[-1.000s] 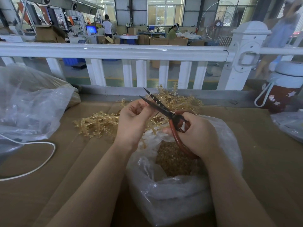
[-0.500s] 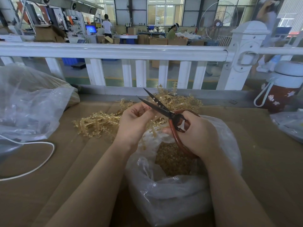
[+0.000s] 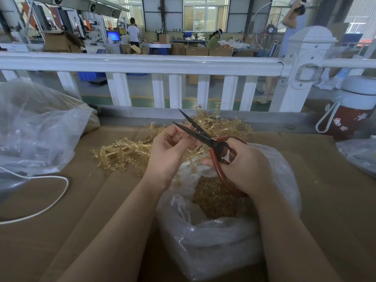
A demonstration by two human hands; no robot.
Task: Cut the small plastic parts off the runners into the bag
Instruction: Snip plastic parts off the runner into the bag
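My left hand (image 3: 167, 153) pinches an amber plastic runner (image 3: 193, 151) above the open clear bag (image 3: 213, 237). Its fingers curl round the runner's top. My right hand (image 3: 244, 165) grips the red-handled scissors (image 3: 205, 137). Their dark blades stand apart, pointing up and left beside my left fingertips. Inside the bag lies a heap of small amber cut parts (image 3: 215, 198). A pile of uncut runners (image 3: 130, 153) lies on the cardboard behind and left of my hands.
A cardboard-covered table (image 3: 61, 231) carries everything. A large crumpled clear bag (image 3: 36, 127) sits at the left with a white cable (image 3: 50, 202) below it. A red bottle with a white lid (image 3: 350, 110) stands at the right, a white railing (image 3: 142, 62) behind.
The scissor blades stay apart and have shifted only slightly. My left hand has turned the runner a little. A person behind the railing at the right has moved.
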